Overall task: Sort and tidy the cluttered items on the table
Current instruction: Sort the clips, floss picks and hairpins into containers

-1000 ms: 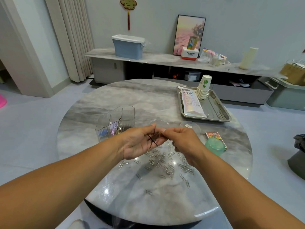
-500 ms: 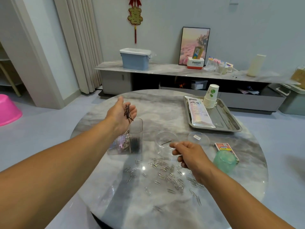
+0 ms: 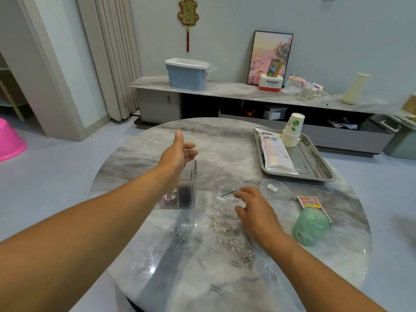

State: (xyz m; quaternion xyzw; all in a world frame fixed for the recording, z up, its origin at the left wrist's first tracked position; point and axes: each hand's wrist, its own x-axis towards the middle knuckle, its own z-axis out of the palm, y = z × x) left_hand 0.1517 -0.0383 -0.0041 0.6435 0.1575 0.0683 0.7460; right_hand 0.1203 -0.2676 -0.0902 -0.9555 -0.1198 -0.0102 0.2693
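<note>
Above the ribbed clear holder at nine o'clock on the round table, the left hand hangs empty, fingers loosely spread. At centre the right hand reaches, fingers splayed and holding nothing, beside the small clear dish with one black hairpin — sorting mid-way, seemingly. Next: pinching up the scattered paper clips toward six o'clock.

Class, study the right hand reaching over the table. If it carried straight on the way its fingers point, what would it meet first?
Most likely the round clear dish: the right hand points forward and slightly left, fingertips at the dish's near rim. A black hairpin lies inside. Depth is unclear, so the fingers might pass just above the rim.
</note>
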